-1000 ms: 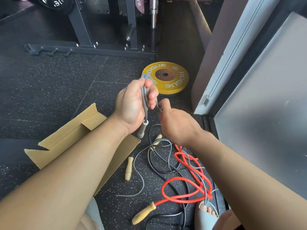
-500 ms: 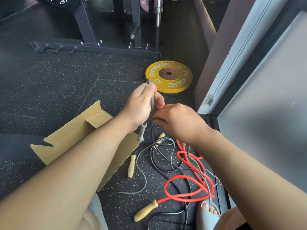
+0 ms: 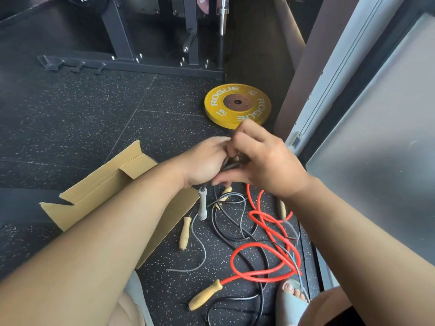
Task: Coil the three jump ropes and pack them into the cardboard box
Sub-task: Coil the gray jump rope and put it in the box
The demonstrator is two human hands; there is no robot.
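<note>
Bare forearms reaching in from the near edge. Left hand (image 3: 204, 161) and right hand (image 3: 266, 158) bare as well. Pale grey-green open-toed slide sandal (image 3: 288, 307) at near right, toes showing. Light beige and pale grey garment (image 3: 131, 307) at near left, beneath the left forearm.

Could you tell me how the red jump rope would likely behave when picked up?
The red rope lies in loose loops, so it is probably floppy. It crosses the black rope, so it may snag. Its wooden handle would likely dangle.
</note>
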